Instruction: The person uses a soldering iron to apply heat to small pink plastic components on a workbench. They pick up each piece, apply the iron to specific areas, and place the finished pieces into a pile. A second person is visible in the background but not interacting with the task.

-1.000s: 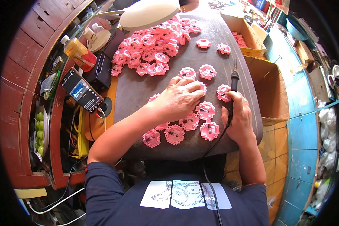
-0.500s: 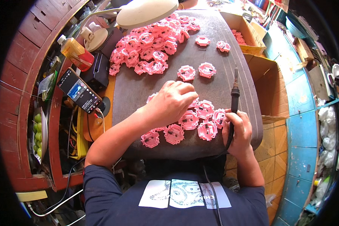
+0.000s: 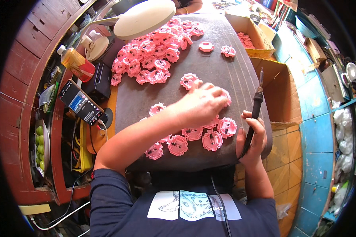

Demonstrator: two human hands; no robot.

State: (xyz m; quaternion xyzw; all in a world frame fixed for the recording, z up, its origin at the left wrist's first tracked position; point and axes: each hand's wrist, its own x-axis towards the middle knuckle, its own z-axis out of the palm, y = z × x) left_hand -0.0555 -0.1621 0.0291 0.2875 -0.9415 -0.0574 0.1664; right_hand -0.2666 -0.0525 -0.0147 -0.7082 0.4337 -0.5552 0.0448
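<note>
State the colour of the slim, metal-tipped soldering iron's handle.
The soldering iron's slim handle is black, shown best in the head view.

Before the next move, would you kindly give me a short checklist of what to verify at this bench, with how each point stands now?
1. Soldering iron held in the right hand: ok, the fingers are around its handle.
2. Tip directed safely: ok, it points away from the person's body and touches no pink part.
3. Tip hot: cannot tell, nothing visible shows its heat.
4. Left hand gripping the pink part securely: cannot tell, the hand hides most of it.
5. Cord clear of the person: not ok, it runs across the dark shirt.
</note>
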